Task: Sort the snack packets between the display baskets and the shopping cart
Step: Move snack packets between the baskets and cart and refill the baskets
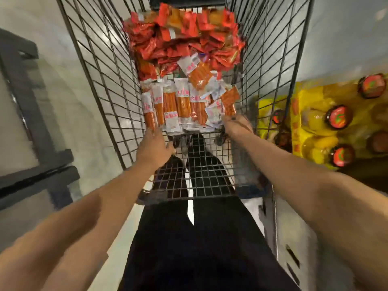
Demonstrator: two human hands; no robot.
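Shopping cart [100, 80]: red packets [180, 34] heaped far, orange stick packets [178, 106] near; left hand [154, 147], right hand [238, 124] reaching to gather; finger state indiscernible, blurred.

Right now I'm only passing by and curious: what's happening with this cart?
A person reaches both bare arms into a wire shopping cart. The left hand and right hand are at the near edge of a row of orange-and-white snack packets. Red packets are heaped at the far end. The picture is blurred, so grip is unclear.

Wire shopping cart [270, 66], red packets [184, 36] heaped at its far end, orange-and-white stick packets [178, 103] nearer.
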